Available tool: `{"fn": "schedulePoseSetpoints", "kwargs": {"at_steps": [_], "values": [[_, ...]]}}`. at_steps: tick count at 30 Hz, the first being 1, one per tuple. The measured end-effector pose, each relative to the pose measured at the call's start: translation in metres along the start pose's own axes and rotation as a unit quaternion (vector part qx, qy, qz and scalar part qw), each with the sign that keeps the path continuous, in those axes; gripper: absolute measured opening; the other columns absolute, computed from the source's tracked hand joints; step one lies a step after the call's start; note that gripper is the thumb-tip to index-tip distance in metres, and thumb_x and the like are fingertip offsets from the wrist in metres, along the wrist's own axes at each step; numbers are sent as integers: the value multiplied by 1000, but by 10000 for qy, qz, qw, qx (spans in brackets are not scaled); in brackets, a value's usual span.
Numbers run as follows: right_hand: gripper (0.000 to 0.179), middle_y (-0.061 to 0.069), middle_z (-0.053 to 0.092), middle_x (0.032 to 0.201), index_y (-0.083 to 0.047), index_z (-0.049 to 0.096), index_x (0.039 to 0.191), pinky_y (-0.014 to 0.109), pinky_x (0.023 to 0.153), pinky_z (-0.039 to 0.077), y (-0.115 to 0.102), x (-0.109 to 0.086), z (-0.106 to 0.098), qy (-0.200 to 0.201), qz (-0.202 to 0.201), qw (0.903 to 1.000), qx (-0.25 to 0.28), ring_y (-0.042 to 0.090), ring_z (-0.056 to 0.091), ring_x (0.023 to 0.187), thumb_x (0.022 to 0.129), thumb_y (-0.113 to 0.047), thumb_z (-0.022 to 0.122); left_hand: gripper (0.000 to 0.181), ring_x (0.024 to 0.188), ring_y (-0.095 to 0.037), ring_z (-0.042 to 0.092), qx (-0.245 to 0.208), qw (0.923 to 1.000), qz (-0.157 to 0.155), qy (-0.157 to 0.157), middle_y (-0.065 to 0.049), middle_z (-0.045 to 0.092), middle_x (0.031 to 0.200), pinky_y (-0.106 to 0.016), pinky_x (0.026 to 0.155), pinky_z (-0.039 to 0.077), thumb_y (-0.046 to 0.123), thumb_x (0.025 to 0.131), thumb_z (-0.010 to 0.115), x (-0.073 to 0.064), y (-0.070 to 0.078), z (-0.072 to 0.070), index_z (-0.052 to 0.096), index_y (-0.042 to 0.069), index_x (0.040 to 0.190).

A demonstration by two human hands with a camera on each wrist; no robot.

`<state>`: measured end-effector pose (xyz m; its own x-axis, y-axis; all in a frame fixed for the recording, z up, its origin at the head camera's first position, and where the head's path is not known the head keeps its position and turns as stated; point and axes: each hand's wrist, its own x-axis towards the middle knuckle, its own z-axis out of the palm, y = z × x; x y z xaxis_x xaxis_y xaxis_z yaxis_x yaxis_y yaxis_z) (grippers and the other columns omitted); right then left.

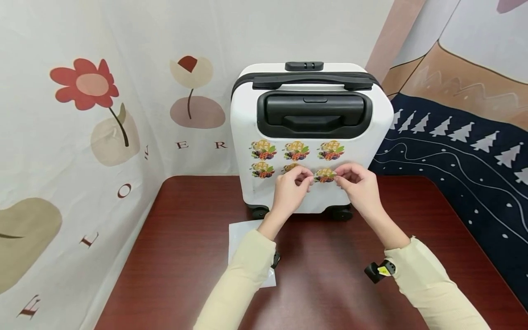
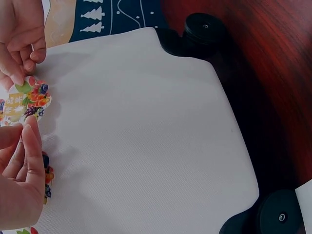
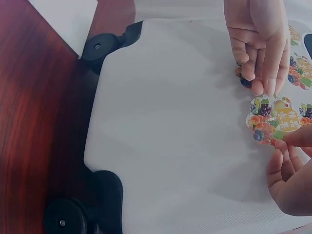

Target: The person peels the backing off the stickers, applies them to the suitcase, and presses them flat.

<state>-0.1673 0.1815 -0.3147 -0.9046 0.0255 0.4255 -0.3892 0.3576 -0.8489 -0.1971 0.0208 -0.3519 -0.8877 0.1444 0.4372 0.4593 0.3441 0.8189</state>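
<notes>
A fruit-print sticker (image 1: pixel 324 175) is stretched between both hands in front of the white suitcase (image 1: pixel 251 192). My left hand (image 1: pixel 290 188) pinches its left edge and my right hand (image 1: pixel 360 185) pinches its right edge. In the right wrist view the sticker (image 3: pixel 273 119) stands close to the suitcase face; whether it touches cannot be told. Above it, a row of three like stickers (image 1: pixel 295 150) is on the suitcase. To the left are another sticker (image 1: pixel 262 170) and one (image 1: pixel 290 168) partly hidden by my left hand.
The suitcase stands upright on its black wheels (image 1: pixel 341 213) on a dark red wooden table (image 1: pixel 185 256). A white sheet (image 1: pixel 239 233) lies partly beneath my left forearm. Behind hang a flower-printed cloth (image 1: pixel 144 46) and a navy cloth with white trees (image 1: pixel 445 151).
</notes>
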Motion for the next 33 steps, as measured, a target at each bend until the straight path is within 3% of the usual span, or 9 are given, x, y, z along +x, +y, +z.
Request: {"fn": "schedulePoseSetpoints", "kwargs": {"at_steps": [7,14,17,22,28,33], "values": [[7,21,57,75,15,60,86,14,55,42,-2,0,2,158,-153,9997,-60,9,50,61,80,13,58,7,54,-3,54,305,9994,152,29,1,64,71,-17,54,44,13,90,58,1,-1,2,64,9,86],[6,23,57,77,14,61,85,13,56,38,-2,-1,5,405,-586,9950,-703,8,48,63,79,13,59,7,53,-3,54,735,9961,457,157,2,65,71,-18,54,42,14,90,58,3,-3,4,64,10,87],[6,19,59,77,10,63,84,12,57,38,10,1,6,569,-816,9910,-898,6,47,63,78,12,62,7,53,-3,53,830,9949,533,192,2,65,70,-18,53,42,14,90,58,4,-3,4,64,10,86],[9,12,61,78,4,65,83,12,58,39,31,6,6,753,-1276,9826,-1120,5,48,64,76,10,65,8,52,-3,53,932,9932,639,263,3,64,69,-19,53,41,14,89,59,6,-3,5,64,10,86],[15,13,58,77,4,62,83,14,58,39,38,7,8,866,-2042,9644,-1442,14,49,63,72,13,66,7,54,-6,54,1086,9894,867,416,2,64,69,-20,53,41,13,88,60,7,-4,6,65,10,85],[17,15,56,78,5,60,83,14,58,38,42,9,11,901,-2427,9508,-1701,19,50,63,71,15,65,6,57,-9,55,1319,9839,1059,572,2,65,71,-20,54,41,12,87,61,8,-4,6,66,9,85]]}}
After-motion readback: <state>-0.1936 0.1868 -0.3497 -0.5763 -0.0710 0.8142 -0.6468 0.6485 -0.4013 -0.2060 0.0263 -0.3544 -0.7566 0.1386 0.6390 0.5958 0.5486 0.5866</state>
